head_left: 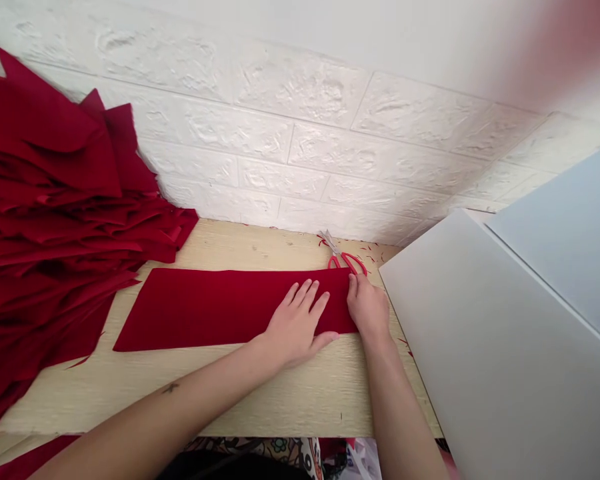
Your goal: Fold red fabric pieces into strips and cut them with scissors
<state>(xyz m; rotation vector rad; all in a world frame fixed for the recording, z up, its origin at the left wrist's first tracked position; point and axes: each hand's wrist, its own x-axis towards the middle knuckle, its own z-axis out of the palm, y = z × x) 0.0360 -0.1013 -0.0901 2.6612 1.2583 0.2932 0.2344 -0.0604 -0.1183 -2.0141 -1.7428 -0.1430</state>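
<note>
A flat strip of dark red felt-like fabric (pixel 225 313) lies lengthwise on a pale wooden table (pixel 285 397). My left hand (pixel 297 323) rests palm down on the strip's right part, its fingers spread. My right hand (pixel 367 307) sits at the strip's right end, fingers curled at the edge and seeming to pinch the cloth. Just beyond that hand, a pair of red-handled scissors (pixel 343 253) lies on the table, its blades pointing toward the wall. The handles nearly touch my right fingertips and the far edge of the strip.
A large heap of red fabric pieces (pixel 55 200) covers the left end of the table. Small red snippets are scattered near the scissors. A white brick-textured wall (pixel 260 147) stands behind, and a pale grey panel (pixel 495 353) rises along the table's right side.
</note>
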